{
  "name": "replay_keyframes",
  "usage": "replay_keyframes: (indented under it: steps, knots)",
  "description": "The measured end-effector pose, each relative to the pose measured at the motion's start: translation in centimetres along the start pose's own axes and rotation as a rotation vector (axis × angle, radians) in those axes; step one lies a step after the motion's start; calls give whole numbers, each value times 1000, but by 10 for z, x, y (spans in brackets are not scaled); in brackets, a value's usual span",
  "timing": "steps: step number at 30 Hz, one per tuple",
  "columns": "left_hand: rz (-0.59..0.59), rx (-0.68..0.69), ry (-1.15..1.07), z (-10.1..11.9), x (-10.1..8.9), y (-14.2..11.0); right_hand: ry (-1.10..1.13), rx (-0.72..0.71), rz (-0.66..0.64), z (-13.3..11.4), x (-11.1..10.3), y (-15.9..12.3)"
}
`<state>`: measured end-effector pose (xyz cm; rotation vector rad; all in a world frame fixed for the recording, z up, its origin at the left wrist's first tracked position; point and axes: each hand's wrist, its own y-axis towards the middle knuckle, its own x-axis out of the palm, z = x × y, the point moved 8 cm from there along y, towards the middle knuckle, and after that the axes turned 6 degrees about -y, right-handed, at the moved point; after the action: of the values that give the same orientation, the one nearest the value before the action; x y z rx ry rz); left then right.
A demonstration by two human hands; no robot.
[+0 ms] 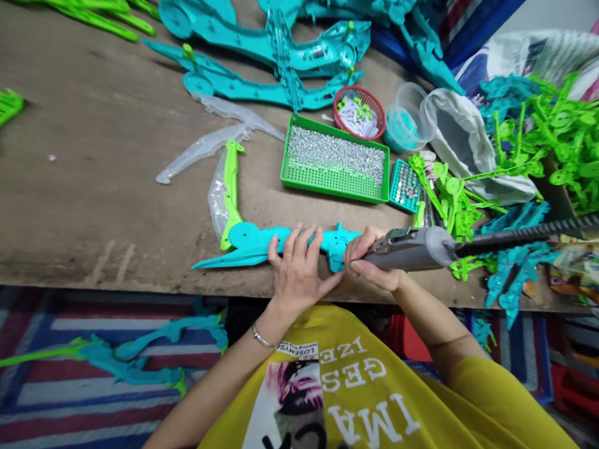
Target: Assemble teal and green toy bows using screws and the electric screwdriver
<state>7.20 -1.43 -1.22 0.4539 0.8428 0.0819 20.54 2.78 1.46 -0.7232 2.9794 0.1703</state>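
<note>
My left hand [299,268] lies spread across a turquoise plastic toy part [262,242], holding it on the table near the front edge. My right hand [369,262] grips a grey power screwdriver [407,249], and its fingers wrap the tool's front end where that meets the turquoise part. The tool's tip is hidden behind my fingers. A black ribbed cable [524,234] runs from the tool to the right. Joined to the turquoise part's left end, a lime green plastic arm [231,193] stands out towards the far side, with clear plastic film [216,198] beside it.
A green tray [330,186] of small silver screws and a red basket [349,96] stand just beyond my hands. Turquoise and green parts are heaped at the right and far side. A striped rug [107,399] lies below the wooden table's front edge [140,280].
</note>
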Motion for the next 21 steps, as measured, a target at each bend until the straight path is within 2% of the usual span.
replay_keyframes:
  steps: [2, 4, 6, 8, 10, 12, 14, 16, 21]
  knots:
    - [7, 13, 3, 2, -2, 1, 56, -78, -58, -15, -1, 12]
    - [0, 20, 12, 3, -3, 2, 107, -208, -27, -33, -13, 30]
    - [-10, 23, 24, 4, -3, 2, 95, -370, 154, -48, -38, 52]
    - [-9, 33, 33, 6, -4, 2, 25, -459, 419, -49, -68, 73]
    - [-11, 89, 7, 10, -5, 1, -41, -444, 602, -36, -92, 94]
    - [-41, 206, -63, 19, -4, -1, -114, -389, 687, -18, -107, 113]
    - [-81, 342, -142, 28, -2, -5, -183, -343, 717, -1, -116, 126]
    - [-103, 419, -187, 32, -2, -8, -210, -333, 725, 11, -121, 134]
    - [-95, 432, -199, 32, -1, -8, -255, -254, 716, 26, -124, 145]
